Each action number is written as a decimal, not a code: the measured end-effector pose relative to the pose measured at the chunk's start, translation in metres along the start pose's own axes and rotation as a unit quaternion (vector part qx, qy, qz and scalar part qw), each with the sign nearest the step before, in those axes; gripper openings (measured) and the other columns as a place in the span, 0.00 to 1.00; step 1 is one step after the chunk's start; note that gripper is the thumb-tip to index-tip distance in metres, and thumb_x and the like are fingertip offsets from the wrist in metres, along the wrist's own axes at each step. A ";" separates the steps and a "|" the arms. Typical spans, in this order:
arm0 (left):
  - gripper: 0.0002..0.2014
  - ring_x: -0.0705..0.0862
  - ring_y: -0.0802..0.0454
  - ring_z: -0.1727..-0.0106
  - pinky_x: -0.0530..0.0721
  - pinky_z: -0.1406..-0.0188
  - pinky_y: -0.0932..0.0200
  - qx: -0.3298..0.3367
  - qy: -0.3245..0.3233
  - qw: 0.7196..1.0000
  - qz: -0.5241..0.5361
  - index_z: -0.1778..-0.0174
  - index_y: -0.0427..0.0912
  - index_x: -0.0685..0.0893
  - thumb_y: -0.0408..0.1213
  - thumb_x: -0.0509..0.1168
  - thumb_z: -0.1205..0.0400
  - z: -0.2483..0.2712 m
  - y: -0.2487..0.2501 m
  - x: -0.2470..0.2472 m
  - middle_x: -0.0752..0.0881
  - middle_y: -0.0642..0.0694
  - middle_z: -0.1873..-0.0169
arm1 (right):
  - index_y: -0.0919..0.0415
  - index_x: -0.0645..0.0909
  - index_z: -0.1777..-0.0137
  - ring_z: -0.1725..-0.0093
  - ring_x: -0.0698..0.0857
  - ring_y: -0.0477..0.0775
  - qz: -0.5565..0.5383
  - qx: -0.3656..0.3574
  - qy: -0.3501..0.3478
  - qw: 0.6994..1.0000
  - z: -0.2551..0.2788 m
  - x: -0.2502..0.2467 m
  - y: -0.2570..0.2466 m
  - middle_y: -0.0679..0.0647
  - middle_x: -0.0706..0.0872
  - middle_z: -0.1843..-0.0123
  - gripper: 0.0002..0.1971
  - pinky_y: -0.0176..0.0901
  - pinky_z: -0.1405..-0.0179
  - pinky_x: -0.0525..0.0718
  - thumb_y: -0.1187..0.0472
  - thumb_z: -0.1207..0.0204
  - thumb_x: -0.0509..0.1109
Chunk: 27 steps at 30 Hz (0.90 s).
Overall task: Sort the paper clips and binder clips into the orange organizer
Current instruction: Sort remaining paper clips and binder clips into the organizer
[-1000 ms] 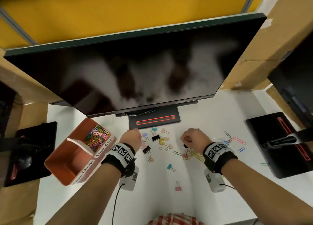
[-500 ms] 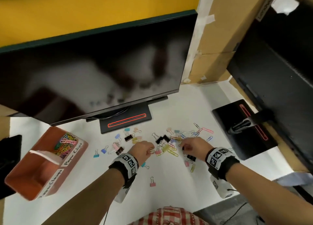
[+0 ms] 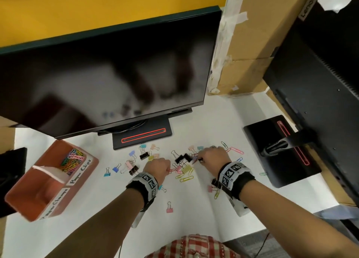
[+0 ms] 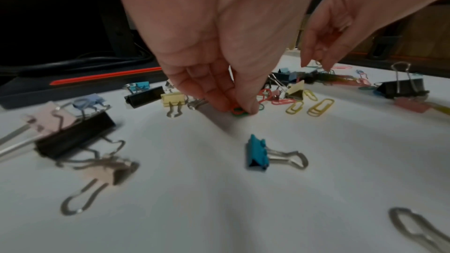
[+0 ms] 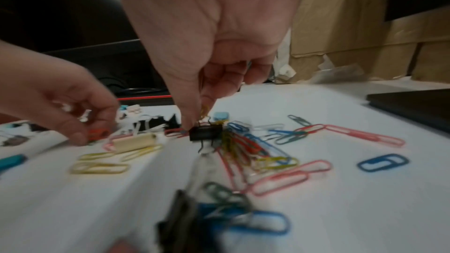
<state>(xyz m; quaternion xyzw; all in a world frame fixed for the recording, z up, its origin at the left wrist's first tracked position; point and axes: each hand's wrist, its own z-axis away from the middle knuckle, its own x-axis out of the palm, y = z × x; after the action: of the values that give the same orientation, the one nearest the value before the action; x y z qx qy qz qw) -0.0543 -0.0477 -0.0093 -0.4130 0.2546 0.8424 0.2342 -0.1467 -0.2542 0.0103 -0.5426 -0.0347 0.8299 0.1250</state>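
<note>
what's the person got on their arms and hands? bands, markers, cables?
Both forearms are bare, no sleeves or gloves. The left hand and right hand each have a black wrist band topped with a white strip of square black-and-white tag markers. A whitish camera unit hangs under each wrist; a thin dark cable shows below the left forearm.

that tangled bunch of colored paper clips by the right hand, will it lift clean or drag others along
The tangled paper clips overlap and cross one another, so lifting one will probably drag neighbours along. They are thin wire lying flat on the white table, so they likely slide before fingertips get under them. The right hand holds a small black binder clip touching that pile, which may snag.
</note>
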 end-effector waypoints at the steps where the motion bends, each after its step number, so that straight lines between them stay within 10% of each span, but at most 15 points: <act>1: 0.07 0.81 0.45 0.45 0.81 0.44 0.51 -0.003 0.002 1.000 -0.004 0.47 0.45 0.80 0.37 0.59 0.18 0.000 0.000 0.000 0.83 0.46 0.47 | 0.51 0.80 0.41 0.43 0.82 0.59 0.002 0.007 0.017 1.000 0.000 -0.004 0.007 0.53 0.86 0.44 0.12 0.50 0.41 0.73 0.60 0.20 0.60; 5: 0.09 0.81 0.46 0.44 0.80 0.43 0.55 0.014 -0.001 1.000 0.011 0.44 0.43 0.81 0.36 0.59 0.17 0.001 -0.003 0.000 0.83 0.45 0.46 | 0.55 0.80 0.38 0.45 0.84 0.60 -0.075 -0.031 0.070 0.994 0.005 -0.017 0.020 0.56 0.88 0.46 0.13 0.47 0.44 0.75 0.58 0.21 0.64; 15: 0.09 0.79 0.56 0.58 0.74 0.53 0.69 0.061 0.040 0.979 0.188 0.47 0.42 0.85 0.34 0.67 0.22 0.011 0.018 0.015 0.80 0.52 0.58 | 0.58 0.75 0.35 0.52 0.85 0.57 -0.206 -0.003 -0.103 0.973 0.017 0.017 -0.023 0.55 0.86 0.48 0.18 0.45 0.51 0.81 0.58 0.24 0.70; 27: 0.08 0.82 0.44 0.48 0.79 0.48 0.56 0.009 0.054 0.991 0.121 0.47 0.41 0.84 0.35 0.64 0.20 -0.007 0.021 0.021 0.78 0.43 0.47 | 0.64 0.84 0.49 0.42 0.82 0.62 -0.188 -0.014 -0.105 0.976 -0.006 0.032 -0.033 0.59 0.78 0.44 0.07 0.45 0.44 0.77 0.64 0.23 0.67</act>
<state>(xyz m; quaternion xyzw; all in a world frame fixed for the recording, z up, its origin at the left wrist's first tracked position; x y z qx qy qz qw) -0.0740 -0.0642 -0.0254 -0.4215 0.3228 0.8388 0.1206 -0.1478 -0.2147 -0.0142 -0.4377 -0.1605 0.8433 0.2674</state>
